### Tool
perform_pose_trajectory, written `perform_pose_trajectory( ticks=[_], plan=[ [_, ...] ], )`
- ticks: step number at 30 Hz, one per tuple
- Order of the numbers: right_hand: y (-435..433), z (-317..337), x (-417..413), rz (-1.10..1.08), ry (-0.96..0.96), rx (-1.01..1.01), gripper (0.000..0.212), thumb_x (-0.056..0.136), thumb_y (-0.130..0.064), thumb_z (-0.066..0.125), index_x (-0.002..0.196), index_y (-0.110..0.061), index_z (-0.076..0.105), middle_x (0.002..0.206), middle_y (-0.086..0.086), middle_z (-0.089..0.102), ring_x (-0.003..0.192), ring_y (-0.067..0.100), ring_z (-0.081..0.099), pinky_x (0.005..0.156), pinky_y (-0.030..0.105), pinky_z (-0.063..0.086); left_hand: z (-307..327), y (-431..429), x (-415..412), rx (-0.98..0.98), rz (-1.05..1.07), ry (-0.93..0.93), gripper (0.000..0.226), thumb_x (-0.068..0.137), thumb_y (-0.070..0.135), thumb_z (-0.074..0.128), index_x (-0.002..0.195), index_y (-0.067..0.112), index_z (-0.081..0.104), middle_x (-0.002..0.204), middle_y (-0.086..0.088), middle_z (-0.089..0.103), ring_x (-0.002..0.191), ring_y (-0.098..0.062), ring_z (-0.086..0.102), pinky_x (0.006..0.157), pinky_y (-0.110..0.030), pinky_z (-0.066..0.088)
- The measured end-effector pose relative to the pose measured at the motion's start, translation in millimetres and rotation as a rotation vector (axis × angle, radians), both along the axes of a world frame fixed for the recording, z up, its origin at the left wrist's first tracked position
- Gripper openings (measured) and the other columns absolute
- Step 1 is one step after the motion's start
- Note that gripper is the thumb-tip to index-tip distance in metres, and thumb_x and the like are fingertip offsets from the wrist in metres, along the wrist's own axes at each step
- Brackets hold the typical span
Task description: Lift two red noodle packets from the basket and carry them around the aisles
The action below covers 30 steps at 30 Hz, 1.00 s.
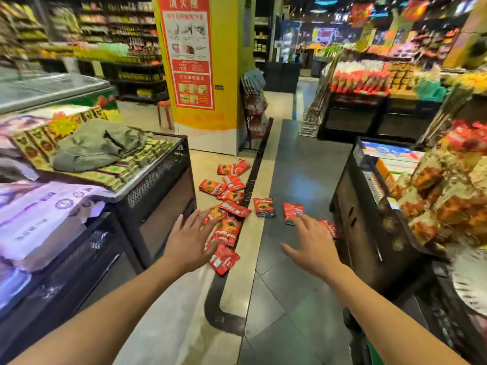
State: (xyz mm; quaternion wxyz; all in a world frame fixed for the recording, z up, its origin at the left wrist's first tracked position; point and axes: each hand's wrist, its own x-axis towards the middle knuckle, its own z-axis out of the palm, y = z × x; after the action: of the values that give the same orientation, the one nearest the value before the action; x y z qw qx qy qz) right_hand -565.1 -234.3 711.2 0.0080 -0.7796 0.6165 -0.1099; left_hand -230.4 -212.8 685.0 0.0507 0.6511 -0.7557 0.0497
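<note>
Several red snack packets [232,184] lie scattered on the shop floor between two display stands. My left hand [188,239] reaches forward with its fingers spread and straight, above the nearest packets [223,259]. My right hand [311,247] is stretched out too, fingers straight, pointing toward a red packet [291,212] on the dark tiles. Neither hand holds anything. Another packet [263,206] lies between the two hands, farther off.
A black mesh display stand [158,185] with green boxes and a grey-green cloth [97,146] is on my left. A black stand [369,219] piled with snack bags is on my right. A yellow pillar [210,75] with a red poster stands ahead.
</note>
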Motion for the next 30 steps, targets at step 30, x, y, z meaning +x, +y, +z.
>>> perform_pose_trajectory(
  ticks=[30],
  plan=[
    [-487.0, -91.3, 168.1, 0.340, -0.002, 0.208, 0.093, 0.081, -0.082, 0.051, 0.157, -0.035, 0.028, 0.165, -0.003, 0.034, 0.150, 0.023, 0.034, 0.118, 0.059, 0.034, -67.3, -396.3, 108.2, 0.139, 0.182, 0.009, 0.076, 0.095, 0.068, 0.037, 0.162, 0.037, 0.016, 0.173, 0.001, 0.014, 0.160, -0.024, 0.008, 0.127, -0.057, 0.013]
  ],
)
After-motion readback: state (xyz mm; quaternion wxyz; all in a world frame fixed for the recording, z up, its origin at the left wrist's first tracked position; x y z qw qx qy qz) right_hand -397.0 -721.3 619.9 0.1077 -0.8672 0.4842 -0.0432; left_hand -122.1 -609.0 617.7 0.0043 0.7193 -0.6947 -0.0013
